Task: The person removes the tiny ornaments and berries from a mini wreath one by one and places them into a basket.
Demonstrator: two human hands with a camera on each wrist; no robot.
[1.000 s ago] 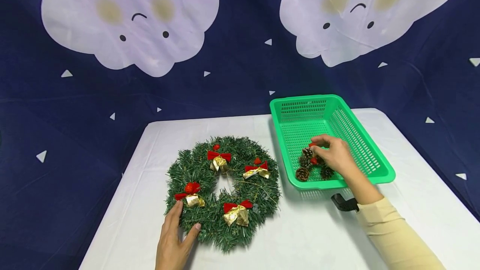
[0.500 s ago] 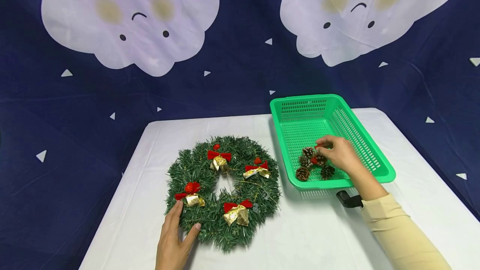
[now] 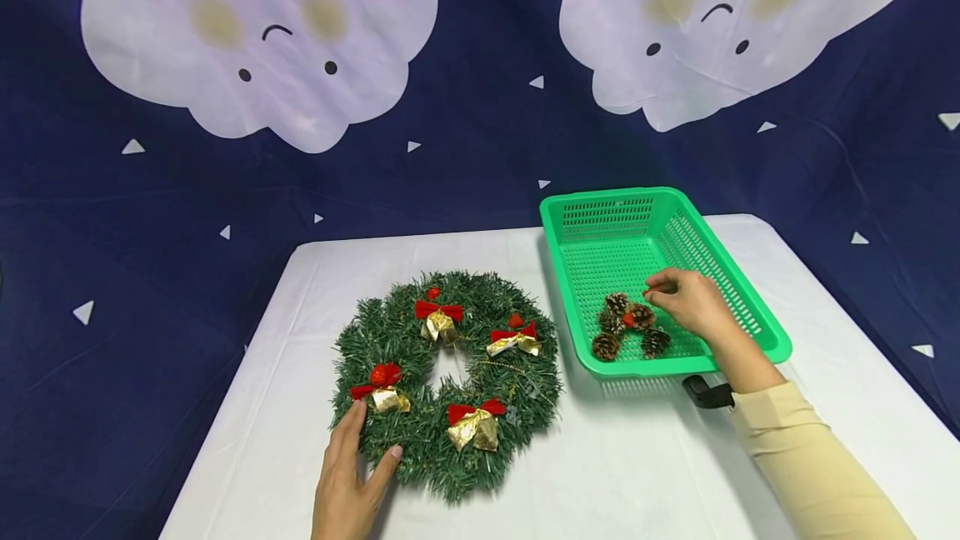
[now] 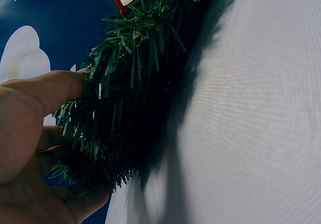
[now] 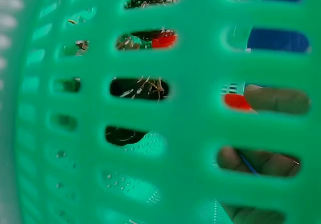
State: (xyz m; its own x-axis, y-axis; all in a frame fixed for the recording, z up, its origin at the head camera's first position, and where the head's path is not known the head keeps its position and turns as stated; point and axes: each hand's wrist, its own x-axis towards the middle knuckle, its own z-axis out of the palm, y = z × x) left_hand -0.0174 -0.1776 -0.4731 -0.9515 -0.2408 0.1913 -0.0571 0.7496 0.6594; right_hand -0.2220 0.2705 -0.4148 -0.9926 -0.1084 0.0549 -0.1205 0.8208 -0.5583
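Observation:
A green tinsel wreath [image 3: 517,390] lies on the table, decorated with red bows, gold bells and red ornaments. My left hand [image 3: 347,473] rests on its lower left edge, thumb and fingers spread apart; in the left wrist view the thumb [image 4: 55,88] touches the tinsel. Over the near part of a green plastic basket [image 3: 558,290], my right hand [image 3: 693,307] pinches a small red ornament [image 3: 651,291] between thumb and fingertips. Several pine cones [image 3: 605,347] lie in the basket left of that hand, with another red piece [image 3: 627,319] among them.
A white cloth covers the table [image 3: 600,473]. Behind it hangs a dark blue backdrop [image 3: 480,173] with clouds. The basket's slotted wall [image 5: 195,103] fills the right wrist view. A black wrist camera [image 3: 707,392] sits below the right wrist, by the basket's near rim.
My right hand has shifted a little to the right with the small red ornament, away from the pine cones, so more of them shows. The left hand and wreath stay put.

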